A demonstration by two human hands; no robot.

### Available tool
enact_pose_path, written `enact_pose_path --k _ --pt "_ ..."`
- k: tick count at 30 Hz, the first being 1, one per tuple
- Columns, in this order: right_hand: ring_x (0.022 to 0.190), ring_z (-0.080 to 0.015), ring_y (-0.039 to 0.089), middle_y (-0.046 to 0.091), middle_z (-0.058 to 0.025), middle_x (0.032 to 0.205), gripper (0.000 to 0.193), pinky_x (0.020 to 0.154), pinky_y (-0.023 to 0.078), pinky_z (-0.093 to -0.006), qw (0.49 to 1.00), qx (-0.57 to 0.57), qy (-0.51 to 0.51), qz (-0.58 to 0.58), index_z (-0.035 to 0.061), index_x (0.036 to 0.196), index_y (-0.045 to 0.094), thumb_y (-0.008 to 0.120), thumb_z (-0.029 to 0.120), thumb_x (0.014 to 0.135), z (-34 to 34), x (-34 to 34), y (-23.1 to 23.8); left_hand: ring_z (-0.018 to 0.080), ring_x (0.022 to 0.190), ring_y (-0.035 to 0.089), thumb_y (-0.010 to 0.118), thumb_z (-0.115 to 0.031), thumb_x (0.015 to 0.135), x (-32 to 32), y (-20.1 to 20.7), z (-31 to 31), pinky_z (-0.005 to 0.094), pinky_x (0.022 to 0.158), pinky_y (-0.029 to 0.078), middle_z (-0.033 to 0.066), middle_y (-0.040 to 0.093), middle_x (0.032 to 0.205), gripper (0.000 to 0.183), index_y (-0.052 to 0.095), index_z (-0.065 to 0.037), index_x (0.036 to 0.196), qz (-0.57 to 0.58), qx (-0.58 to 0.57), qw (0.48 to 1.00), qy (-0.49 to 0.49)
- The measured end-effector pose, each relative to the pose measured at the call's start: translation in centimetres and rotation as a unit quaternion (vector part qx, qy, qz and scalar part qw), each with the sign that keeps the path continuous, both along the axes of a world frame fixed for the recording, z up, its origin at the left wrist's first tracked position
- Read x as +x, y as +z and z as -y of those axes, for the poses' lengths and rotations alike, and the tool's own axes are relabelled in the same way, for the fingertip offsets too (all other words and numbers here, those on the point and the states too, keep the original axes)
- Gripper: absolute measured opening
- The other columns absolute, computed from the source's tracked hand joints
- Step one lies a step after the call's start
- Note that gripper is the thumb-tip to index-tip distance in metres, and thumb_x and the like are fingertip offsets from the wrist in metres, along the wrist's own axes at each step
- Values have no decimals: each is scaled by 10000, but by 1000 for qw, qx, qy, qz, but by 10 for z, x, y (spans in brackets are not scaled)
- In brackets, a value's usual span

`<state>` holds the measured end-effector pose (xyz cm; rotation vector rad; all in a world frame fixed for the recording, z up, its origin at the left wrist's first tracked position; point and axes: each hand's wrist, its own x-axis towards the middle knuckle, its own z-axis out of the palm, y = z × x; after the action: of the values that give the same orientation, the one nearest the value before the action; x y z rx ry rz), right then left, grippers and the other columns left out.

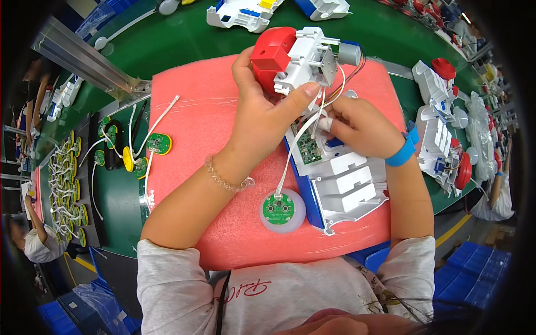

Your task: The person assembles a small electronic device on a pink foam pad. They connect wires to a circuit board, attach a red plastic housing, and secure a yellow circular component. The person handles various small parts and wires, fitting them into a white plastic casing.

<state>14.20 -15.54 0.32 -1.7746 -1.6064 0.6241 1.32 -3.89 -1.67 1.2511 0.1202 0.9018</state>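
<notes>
My left hand (pixel 262 106) grips a red and white plastic motor assembly (pixel 304 58), raised above a pink foam mat (pixel 184 128). A silver motor (pixel 350 54) with thin coloured wires sticks out on its right. Below it lies an open white and blue housing (pixel 349 192) with a green circuit board (pixel 308 144) inside. My right hand (pixel 360 125) is at the upper end of this housing, its fingers closed by the white cables; what they pinch is partly hidden. A white cable (pixel 287 162) runs down to a round green board on a translucent dome (pixel 283 210).
Round green boards (pixel 160 143) with white cables lie left of the mat, and several more fill a dark tray (pixel 67 190). White housings with red parts (pixel 438 139) stand to the right. Other housings (pixel 243 14) sit at the far side. A metal post (pixel 89 61) rises at the left.
</notes>
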Motion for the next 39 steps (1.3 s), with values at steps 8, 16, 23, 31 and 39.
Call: enact_pose_path --k 8,16,23,31,39 --pt "566 -248 537 558 -135 640 92 546 426 -313 1000 -22 6 1 -10 797 545 525 49 730 -8 -5 0 173 996 479 675 -105 709 -6 -7 -6 294 821 438 143 401 1094 727 148 9 1196 16 25 1000 -5" --pt "510 -217 499 521 -130 577 126 487 381 -309 998 -57 23 31 -12 824 567 538 32 709 -10 -10 3 165 1045 434 677 -72 704 -13 -26 -9 309 866 397 110 385 1140 685 195 -46 1190 44 54 998 -4" --pt "498 -206 497 521 -110 575 157 488 392 -293 996 -87 13 33 -18 842 553 551 34 693 -16 -19 6 193 1050 444 667 -11 662 -19 -34 -10 320 861 408 115 376 1157 718 198 -72 1201 74 30 997 -7" --pt "523 -245 529 542 -128 577 95 510 413 -326 978 -132 -37 155 -26 705 532 553 51 653 -24 -40 19 221 1043 442 682 -46 649 -24 -40 -10 327 857 409 136 363 1150 738 195 -61 1204 77 30 996 16" --pt "562 -267 545 561 -140 604 117 531 424 -343 961 -149 -56 225 -28 669 543 581 74 629 -26 -45 16 250 1035 441 697 -82 636 -22 -42 -7 335 854 410 158 350 1142 762 193 -50 1206 77 26 996 42"
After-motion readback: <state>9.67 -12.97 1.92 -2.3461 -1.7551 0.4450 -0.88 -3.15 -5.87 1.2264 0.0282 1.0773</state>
